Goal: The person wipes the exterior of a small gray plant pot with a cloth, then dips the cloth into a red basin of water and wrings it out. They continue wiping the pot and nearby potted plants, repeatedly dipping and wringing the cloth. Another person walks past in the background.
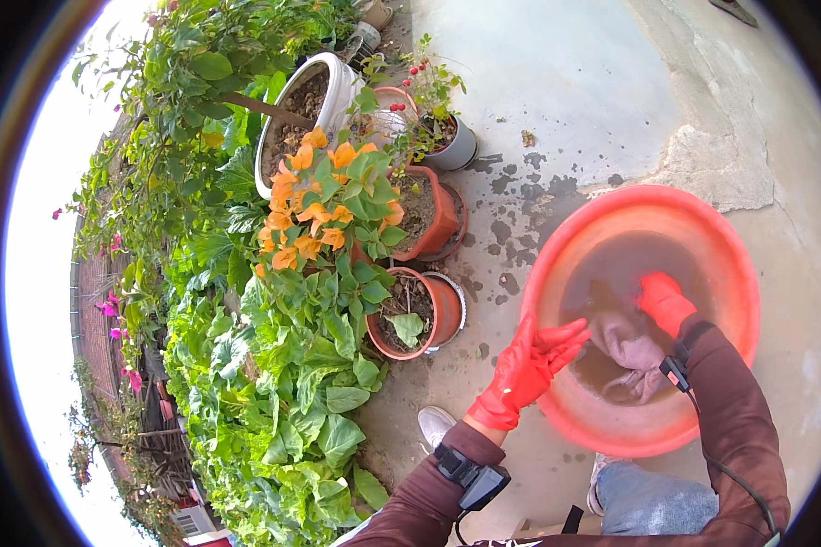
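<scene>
A large red plastic basin (643, 437) stands on the concrete, holding murky brownish water (609, 267). A wet pinkish cloth (629, 342) lies bunched partly in the water. My left hand (533, 362), in a red rubber glove, is raised over the basin's near left rim, fingers apart, with nothing in it. My right hand (663, 301), in a matching glove, reaches into the water beside the cloth. Its fingertips are under the murky surface, so whether it grips anything is hidden.
Left of the basin stand a terracotta-coloured pot (445, 311), an octagonal orange pot (438, 215), a grey pot (462, 147) and a large white planter (345, 89). Leafy green plants (280, 424) fill the left side. A shoe (436, 424) is on the concrete.
</scene>
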Available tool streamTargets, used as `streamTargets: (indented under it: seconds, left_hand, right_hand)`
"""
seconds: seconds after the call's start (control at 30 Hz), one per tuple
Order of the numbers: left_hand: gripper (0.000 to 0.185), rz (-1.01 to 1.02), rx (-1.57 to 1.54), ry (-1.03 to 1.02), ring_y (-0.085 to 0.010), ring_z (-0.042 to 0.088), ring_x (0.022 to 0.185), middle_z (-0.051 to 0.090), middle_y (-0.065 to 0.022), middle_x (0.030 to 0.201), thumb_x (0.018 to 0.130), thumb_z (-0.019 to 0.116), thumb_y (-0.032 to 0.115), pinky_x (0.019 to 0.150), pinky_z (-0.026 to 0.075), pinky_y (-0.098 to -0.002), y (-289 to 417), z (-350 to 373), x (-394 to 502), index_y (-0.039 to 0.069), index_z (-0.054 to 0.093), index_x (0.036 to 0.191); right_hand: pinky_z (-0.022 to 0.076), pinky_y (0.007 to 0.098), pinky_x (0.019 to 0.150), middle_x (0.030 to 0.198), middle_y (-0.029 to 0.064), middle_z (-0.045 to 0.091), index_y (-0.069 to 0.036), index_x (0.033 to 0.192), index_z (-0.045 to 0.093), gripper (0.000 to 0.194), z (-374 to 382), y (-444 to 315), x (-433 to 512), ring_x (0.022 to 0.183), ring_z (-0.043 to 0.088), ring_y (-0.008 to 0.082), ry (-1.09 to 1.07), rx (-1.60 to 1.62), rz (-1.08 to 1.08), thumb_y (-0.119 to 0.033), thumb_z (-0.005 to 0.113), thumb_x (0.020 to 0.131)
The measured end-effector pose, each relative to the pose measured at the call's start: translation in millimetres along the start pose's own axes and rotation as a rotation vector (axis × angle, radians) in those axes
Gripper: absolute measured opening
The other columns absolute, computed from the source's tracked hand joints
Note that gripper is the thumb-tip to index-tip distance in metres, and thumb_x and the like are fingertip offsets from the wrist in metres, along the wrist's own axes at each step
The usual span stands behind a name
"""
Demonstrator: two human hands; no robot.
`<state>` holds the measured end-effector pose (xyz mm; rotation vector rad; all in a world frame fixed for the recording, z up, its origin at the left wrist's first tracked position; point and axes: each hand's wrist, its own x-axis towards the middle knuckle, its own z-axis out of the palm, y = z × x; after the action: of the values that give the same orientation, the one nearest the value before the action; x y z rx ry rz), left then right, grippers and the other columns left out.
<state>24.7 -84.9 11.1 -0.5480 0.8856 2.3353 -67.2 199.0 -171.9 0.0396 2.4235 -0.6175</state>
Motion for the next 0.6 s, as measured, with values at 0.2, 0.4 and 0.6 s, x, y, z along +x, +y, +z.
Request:
streamTargets:
  seconds: [0.2, 0.4, 0.6]
  left_hand:
    - [0.051, 0.024, 0.07, -0.171, -0.0299, 0.042, 0.14, 0.042, -0.0144, 0.153, 0.101, 0.055, 0.043, 0.116, 0.034, -0.0383, -46.2, -15.1, -23.2, 0.003, 0.057, 0.133]
    - [0.059, -0.017, -0.117, 0.019, -0.0294, 0.045, 0.134, 0.043, -0.0124, 0.148, 0.098, 0.061, 0.038, 0.114, 0.035, -0.0421, -113.1, -64.7, 1.8, 0.009, 0.043, 0.146]
    - [0.059, -0.123, 0.066, 0.382, -0.0276, 0.053, 0.123, 0.054, -0.0135, 0.134, 0.097, 0.057, 0.048, 0.107, 0.042, -0.0446, -149.5, -59.8, 58.8, 0.009, 0.049, 0.141]
  right_hand:
    - [0.0493, 0.0419, 0.094, 0.114, 0.0151, 0.07, -0.004, 0.117, 0.068, 0.048, -8.1, 35.0, -22.6, 0.11, 0.065, 0.031, 0.006, 0.48, 0.064, -0.041, 0.069, 0.087]
    - [0.0428, 0.0398, 0.106, 0.141, 0.0209, 0.053, -0.006, 0.15, 0.04, 0.083, 19.7, 34.8, -92.3, 0.128, 0.053, 0.031, 0.239, 0.588, 0.367, -0.037, 0.078, 0.083]
    - [0.0483, 0.0392, 0.1, 0.137, 0.0169, 0.055, -0.006, 0.149, 0.04, 0.081, 52.0, -46.3, -108.3, 0.122, 0.056, 0.0268, -0.164, 1.098, 0.239, -0.021, 0.081, 0.081]
